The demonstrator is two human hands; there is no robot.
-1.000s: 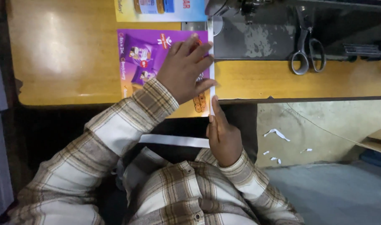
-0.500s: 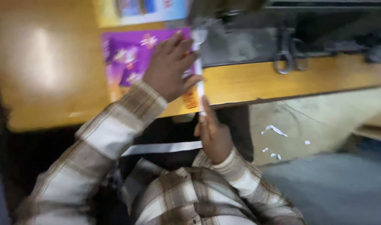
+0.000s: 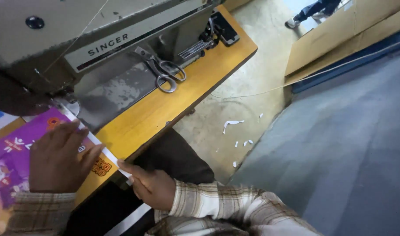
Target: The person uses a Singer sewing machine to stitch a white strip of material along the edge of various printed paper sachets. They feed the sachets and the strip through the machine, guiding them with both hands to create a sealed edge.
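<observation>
Strip (image 3: 104, 151) of white tape runs diagonally from sewing machine (image 3: 77, 52) down to right hand (image 3: 152, 188), which pinches its near end w/ thumb & fingers. Left hand (image 3: 58, 159) lies flat, fingers spread, pressing strip on purple sheet (image 3: 10, 161). Needle area dark, hard to read; scissors (image 3: 165, 72) well apart.

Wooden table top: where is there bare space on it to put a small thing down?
The table is bare between the scissors and its right edge, and in front of the machine base. It is crowded at the left, where the left hand presses the purple sheet and the right hand pinches the white strip.
</observation>
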